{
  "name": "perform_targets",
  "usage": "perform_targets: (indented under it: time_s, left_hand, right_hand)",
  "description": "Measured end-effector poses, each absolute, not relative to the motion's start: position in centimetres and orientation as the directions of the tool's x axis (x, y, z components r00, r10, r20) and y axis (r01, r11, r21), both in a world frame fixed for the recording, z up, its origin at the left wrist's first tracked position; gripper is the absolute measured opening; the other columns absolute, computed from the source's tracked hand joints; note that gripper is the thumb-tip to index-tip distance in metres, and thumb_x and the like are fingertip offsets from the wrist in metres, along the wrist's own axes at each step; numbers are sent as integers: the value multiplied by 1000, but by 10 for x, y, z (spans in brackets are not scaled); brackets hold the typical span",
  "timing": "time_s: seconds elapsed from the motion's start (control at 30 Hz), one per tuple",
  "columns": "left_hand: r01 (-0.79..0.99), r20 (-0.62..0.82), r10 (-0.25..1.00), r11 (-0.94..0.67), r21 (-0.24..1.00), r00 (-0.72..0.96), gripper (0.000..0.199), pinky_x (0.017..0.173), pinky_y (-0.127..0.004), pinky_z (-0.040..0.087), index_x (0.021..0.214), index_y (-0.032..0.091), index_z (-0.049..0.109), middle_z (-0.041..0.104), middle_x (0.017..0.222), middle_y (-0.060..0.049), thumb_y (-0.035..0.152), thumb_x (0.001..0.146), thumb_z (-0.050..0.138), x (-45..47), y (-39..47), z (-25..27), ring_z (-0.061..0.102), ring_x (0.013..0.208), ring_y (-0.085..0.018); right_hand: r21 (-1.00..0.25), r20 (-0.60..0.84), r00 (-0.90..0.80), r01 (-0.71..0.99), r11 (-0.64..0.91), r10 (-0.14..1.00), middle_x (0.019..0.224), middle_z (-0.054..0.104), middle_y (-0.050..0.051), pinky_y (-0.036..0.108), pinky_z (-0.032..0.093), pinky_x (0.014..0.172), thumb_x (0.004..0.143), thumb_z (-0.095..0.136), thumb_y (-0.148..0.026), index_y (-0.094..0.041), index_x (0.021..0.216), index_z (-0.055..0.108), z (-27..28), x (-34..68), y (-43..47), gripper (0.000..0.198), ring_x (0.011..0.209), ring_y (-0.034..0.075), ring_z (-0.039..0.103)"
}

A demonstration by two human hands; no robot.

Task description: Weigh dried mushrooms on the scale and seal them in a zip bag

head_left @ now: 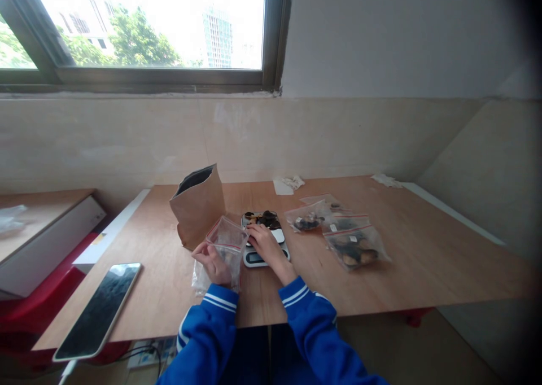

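A clear zip bag with a red seal line (227, 235) stands spread between my hands over the table. My left hand (215, 265) pinches its left edge, fingers closed. At the bag's right corner my right hand (265, 245) has its fingers bent and closed on the plastic, partly hiding the scale behind. More clear plastic bags (201, 280) lie beneath my left hand. The white kitchen scale (255, 262) carries dark brown, dried-looking pieces (267, 219) on its top; their exact kind is hard to tell.
Behind my left hand stands an open brown paper bag (199, 207). Several filled zip bags (353, 248) with small white labels lie to the right. A phone (99, 311) with a cable rests at the left edge. Crumpled tissue (293, 182) lies at the back of the wooden table (423, 249).
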State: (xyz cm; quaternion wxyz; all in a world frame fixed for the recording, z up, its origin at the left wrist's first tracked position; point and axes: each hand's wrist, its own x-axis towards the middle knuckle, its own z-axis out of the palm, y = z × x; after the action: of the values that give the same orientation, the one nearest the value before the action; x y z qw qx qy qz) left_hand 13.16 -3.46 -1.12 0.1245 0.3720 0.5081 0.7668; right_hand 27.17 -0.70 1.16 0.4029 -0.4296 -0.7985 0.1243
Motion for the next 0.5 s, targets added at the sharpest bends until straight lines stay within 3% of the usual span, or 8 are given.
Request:
perform_targets:
  time_s: [0.13, 0.27, 0.4, 0.5]
  left_hand:
    - [218, 469, 565, -455, 863, -679, 20, 80, -35, 44, 96, 22, 40, 48, 92, -2, 42, 90, 41, 128, -33, -16, 54, 85, -17]
    - [210, 468, 574, -458, 864, -673, 20, 80, -33, 43, 97, 22, 40, 48, 92, -2, 41, 90, 41, 127, -31, -19, 53, 87, -15]
    - [202, 469, 583, -464, 862, -663, 22, 80, -33, 43, 97, 21, 40, 49, 92, -2, 42, 90, 42, 127, -32, -19, 54, 86, -16]
    - [207, 478, 585, -469, 858, -655, 25, 75, -34, 44, 93, 20, 40, 50, 90, -3, 45, 89, 42, 130, -34, -16, 55, 82, -16]
  right_hand:
    - [-625, 546, -256, 510, 591, 798, 102, 69, 5, 39, 46, 90, 89, 50, -20, -23, 97, 68, 10, 279, -7, 21, 98, 22, 59]
    - [-739, 568, -42, 414, 532, 822, 95, 69, 5, 35, 47, 85, 88, 51, -28, -22, 92, 69, 15, 282, -7, 19, 94, 20, 60]
    - [-874, 476, 195, 213, 437, 857, 94, 70, 7, 30, 50, 74, 88, 50, -35, -18, 94, 70, 40, 279, -11, 27, 83, 18, 63]
    - [-914, 404, 216, 64, 400, 889, 95, 71, 7, 29, 50, 73, 87, 51, -41, -16, 100, 69, 68, 274, -19, 33, 84, 18, 64]
